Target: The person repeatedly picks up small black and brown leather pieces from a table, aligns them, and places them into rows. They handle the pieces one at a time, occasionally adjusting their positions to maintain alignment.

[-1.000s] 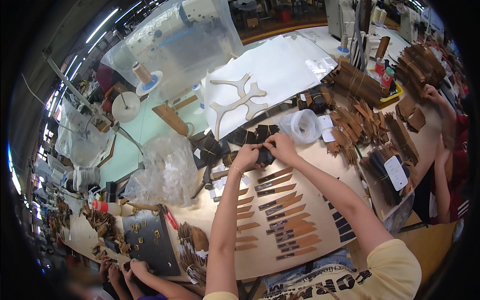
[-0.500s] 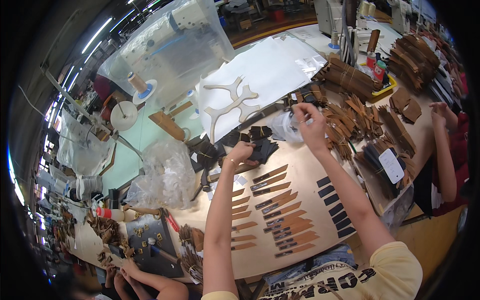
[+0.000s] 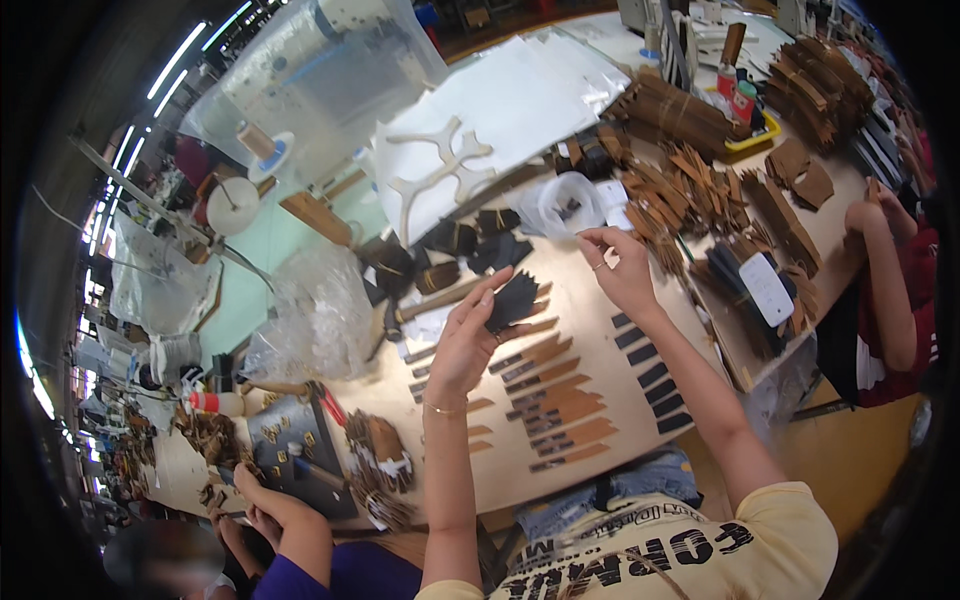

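My left hand (image 3: 462, 350) is closed round a fanned stack of black strips (image 3: 514, 300), raised over the table. To its right, my right hand (image 3: 618, 270) has thumb and fingers pinched together; anything between them is too small to make out. Just beyond that hand sits a round translucent plastic tub (image 3: 567, 205) with small dark bits in it. Brown strips with dark ends (image 3: 560, 395) lie in overlapping rows below my hands. A column of short black strips (image 3: 655, 375) is laid out near my right forearm. More black bundles (image 3: 450, 238) lie beyond my left hand.
A hammer (image 3: 390, 318) lies left of my left hand, near a crumpled plastic bag (image 3: 315, 320). Bundled brown strips (image 3: 680, 195) and a tagged bundle (image 3: 745, 290) crowd the right. White sheets (image 3: 510, 100) cover the back. Co-workers' arms (image 3: 300, 510) show at both sides.
My left hand has come nearer with the black stack, lifted from beside the other bundles. My right hand has drawn back from the tub, which now shows clearly. The view has shifted slightly.
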`<act>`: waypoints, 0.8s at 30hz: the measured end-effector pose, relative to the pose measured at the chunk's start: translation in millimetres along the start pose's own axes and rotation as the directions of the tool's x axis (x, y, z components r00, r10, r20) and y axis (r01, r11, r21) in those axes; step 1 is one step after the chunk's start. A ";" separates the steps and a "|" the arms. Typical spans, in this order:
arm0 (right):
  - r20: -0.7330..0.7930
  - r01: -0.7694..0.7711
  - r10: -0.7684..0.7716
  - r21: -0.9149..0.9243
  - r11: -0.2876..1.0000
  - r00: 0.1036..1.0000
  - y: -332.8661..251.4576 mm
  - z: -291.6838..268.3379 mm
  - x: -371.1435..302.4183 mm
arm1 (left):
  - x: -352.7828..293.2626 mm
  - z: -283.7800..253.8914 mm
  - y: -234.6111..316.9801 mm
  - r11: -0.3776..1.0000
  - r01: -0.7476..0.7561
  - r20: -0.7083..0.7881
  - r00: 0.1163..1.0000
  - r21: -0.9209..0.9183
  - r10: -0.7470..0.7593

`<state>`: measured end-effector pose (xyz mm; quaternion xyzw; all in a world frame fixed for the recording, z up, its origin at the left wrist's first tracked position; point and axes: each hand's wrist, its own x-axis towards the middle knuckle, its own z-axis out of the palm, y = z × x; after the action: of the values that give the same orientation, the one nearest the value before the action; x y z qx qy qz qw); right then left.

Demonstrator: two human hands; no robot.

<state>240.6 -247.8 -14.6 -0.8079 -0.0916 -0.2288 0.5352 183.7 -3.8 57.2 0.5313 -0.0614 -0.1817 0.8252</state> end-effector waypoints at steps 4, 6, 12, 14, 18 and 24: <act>0.244 -0.152 0.112 0.149 0.977 0.963 -34.9 -34.6 -31.0 | -31.9 35.2 -34.1 0.989 0.109 -0.023 0.993 -0.101 -0.112; 0.384 -0.284 0.195 0.190 0.940 0.903 -37.7 -42.7 -35.9 | -45.2 43.4 -46.5 0.993 0.075 -0.084 0.993 -0.089 -0.082; 0.419 -0.133 0.149 -0.069 0.989 0.896 -5.9 10.5 -7.0 | -89.4 38.7 -67.4 0.980 0.018 -0.251 0.966 -0.198 -0.069; 0.410 -0.082 0.166 -0.213 0.974 0.897 7.4 42.7 12.9 | -109.1 33.2 -73.6 0.973 0.011 -0.282 0.956 -0.230 -0.077; 0.299 -0.072 0.243 -0.486 0.871 0.923 19.0 102.4 44.9 | -144.7 18.0 -82.0 0.965 0.018 -0.346 0.932 -0.261 -0.111; 0.128 -0.131 0.241 -0.558 0.820 0.962 21.7 137.6 41.4 | -172.4 -3.4 -84.6 0.955 -0.001 -0.420 0.898 -0.297 -0.130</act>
<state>322.8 -135.9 -57.4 -0.9497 0.0056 -0.1127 0.2922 5.1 30.8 -4.6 0.4334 0.1693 -0.0929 0.8803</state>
